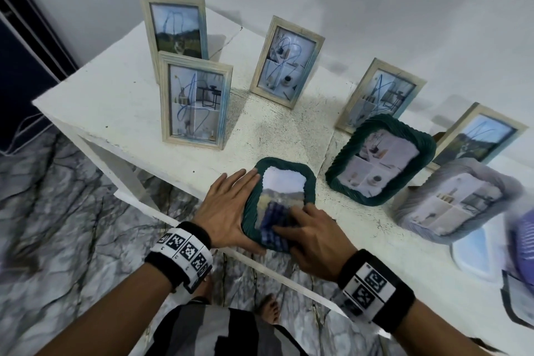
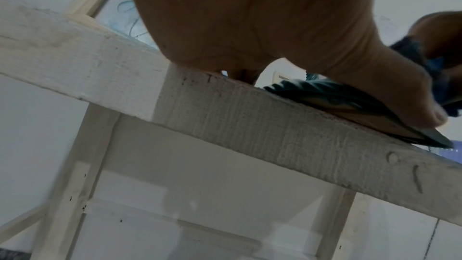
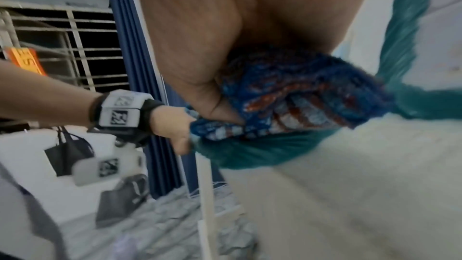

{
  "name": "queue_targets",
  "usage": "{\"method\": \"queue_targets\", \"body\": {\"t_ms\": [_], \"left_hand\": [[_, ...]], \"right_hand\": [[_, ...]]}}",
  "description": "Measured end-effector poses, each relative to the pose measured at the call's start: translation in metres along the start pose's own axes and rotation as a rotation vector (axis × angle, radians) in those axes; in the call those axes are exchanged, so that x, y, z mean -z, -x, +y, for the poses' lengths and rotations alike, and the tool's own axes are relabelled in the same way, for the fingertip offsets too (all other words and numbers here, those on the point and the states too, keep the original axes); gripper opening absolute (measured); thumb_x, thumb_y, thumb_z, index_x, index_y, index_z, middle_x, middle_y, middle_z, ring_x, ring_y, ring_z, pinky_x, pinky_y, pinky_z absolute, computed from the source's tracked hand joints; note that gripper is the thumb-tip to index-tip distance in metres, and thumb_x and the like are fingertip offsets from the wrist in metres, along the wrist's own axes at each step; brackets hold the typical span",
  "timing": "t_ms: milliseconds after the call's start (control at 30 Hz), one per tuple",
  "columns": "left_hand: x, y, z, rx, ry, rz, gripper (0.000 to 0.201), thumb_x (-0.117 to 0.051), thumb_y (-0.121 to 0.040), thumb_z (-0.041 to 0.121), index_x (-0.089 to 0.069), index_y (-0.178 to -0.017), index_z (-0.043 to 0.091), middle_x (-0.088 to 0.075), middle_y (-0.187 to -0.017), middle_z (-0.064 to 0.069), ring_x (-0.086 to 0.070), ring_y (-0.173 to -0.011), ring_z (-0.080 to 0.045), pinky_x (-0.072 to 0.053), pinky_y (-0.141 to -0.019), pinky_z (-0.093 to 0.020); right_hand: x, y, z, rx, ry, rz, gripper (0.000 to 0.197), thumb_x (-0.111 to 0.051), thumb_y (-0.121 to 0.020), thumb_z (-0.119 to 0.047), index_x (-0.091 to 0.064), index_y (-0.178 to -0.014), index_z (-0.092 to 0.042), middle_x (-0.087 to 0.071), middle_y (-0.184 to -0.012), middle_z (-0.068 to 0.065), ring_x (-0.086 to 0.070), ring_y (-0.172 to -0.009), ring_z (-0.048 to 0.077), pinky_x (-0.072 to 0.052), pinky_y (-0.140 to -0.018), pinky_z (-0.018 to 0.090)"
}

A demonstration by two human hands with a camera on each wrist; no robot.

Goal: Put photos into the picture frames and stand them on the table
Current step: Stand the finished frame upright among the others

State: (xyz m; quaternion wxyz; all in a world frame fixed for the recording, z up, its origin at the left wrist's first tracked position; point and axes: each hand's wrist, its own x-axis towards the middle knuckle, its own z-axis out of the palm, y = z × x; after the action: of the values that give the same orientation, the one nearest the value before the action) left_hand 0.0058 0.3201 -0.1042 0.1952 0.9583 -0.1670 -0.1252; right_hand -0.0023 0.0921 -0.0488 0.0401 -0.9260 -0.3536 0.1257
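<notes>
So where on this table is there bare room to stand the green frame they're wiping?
The largest bare patch of white table is the left front, left of the near wooden frame. A smaller one lies mid-table, between that frame and the standing green frame. The right side is crowded with frames; the grey ribbed frame sits there.

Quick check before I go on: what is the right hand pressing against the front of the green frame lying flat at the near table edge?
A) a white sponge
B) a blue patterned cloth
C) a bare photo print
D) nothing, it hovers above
B: the right hand presses a bunched blue patterned cloth onto the green frame, while the left hand lies flat along the frame's left edge.
</notes>
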Motion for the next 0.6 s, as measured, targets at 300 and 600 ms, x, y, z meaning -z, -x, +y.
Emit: {"method": "queue_targets", "body": {"t_ms": [300, 600], "left_hand": [[0.0, 0.001, 0.001, -0.007, -0.006, 0.021, 0.148, -0.052, -0.045, 0.099, 0.006, -0.156, 0.02, 0.011, -0.162, 0.01, 0.013, -0.147, -0.008, 0.018, -0.116, -0.031], [-0.001, 0.0, -0.001, -0.009, -0.006, 0.016, 0.148, -0.052, -0.045, 0.099, 0.009, -0.155, 0.021, 0.013, -0.161, 0.011, 0.014, -0.147, -0.008, 0.016, -0.117, -0.032]], "right_hand": [[0.007, -0.03, 0.027, -0.319, 0.1, 0.053, 0.041, -0.047, -0.074, -0.028, -0.07, -0.106, -0.019, -0.056, -0.101, 0.012, -0.052, -0.083, 0.032, -0.051, -0.071, 0.044], [0.012, -0.015, 0.028, -0.31, 0.16, -0.038, 0.045, -0.044, -0.078, -0.037, -0.067, -0.115, -0.026, -0.058, -0.105, 0.011, -0.054, -0.088, 0.03, -0.048, -0.074, 0.042]]}}
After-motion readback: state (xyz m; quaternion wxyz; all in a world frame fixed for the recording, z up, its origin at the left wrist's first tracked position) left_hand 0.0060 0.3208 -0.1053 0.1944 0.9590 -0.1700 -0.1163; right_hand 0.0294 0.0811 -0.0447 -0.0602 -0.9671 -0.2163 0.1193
